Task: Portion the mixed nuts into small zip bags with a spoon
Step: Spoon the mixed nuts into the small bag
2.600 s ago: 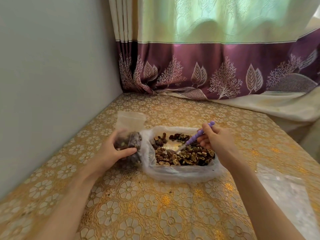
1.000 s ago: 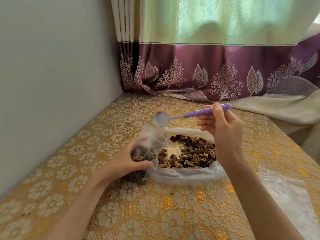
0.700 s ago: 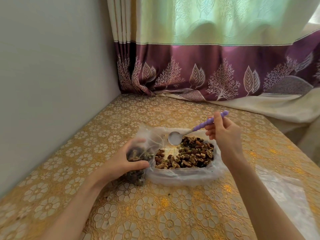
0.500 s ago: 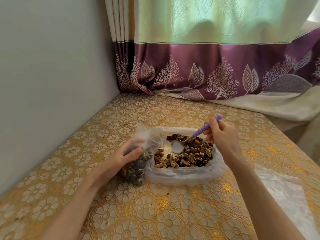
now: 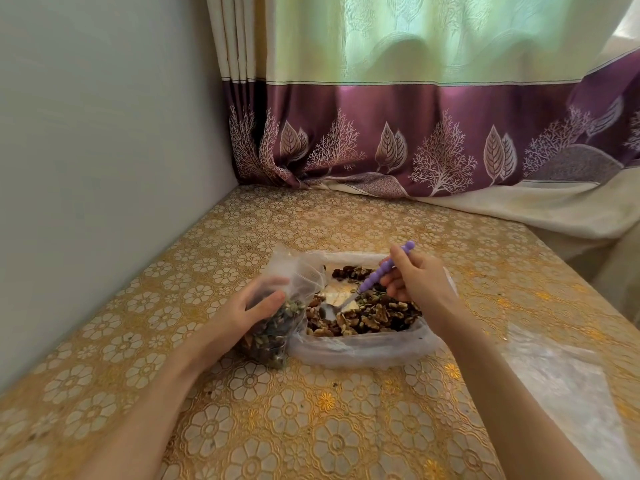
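Seen from the head camera, a person's left hand (image 5: 242, 315) grips a small zip bag (image 5: 277, 323), already well filled with nuts, upright on the table (image 5: 311, 427) just beside a plastic-lined tray of mixed nuts (image 5: 367, 315). The right hand (image 5: 415, 284) pinches a purple-handled spoon (image 5: 372, 280), its bowl dipped in the tray. Plenty of nuts remain, and more clear plastic (image 5: 554, 382), seemingly spare bags, lies to the right, suggesting several portions are left.

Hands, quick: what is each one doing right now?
Left hand: grips the small zip bag of nuts.
Right hand: holds the purple spoon, bowl down in the mixed nuts.
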The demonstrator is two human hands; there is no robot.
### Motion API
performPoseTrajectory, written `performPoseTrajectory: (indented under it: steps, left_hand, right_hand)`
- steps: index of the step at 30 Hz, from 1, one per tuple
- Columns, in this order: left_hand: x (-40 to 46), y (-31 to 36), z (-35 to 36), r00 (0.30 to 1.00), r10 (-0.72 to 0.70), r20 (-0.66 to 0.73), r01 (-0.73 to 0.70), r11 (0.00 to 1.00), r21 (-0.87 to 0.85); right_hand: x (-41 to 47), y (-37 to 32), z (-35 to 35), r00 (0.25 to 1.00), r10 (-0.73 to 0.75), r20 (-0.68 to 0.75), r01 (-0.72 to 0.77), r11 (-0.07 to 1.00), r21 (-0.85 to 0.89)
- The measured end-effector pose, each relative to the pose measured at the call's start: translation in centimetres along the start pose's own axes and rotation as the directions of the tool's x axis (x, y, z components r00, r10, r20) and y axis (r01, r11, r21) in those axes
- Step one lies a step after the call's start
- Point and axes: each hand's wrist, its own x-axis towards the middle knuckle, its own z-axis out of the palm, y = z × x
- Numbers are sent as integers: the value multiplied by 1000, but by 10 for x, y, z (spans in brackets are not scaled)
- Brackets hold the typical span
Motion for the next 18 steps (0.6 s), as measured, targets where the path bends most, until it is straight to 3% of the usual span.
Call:
performPoseTrajectory:
  steps: [12, 18]
  left_hand:
    - [2, -3, 0, 1000, -18, -15, 18, 1000, -16]
    - [2, -3, 1, 999, -15, -42, 14, 1000, -25]
  right_hand:
    - [2, 6, 3, 986, 126, -108, -122, 991, 46]
    - [6, 2, -10, 973, 107, -205, -78, 986, 145]
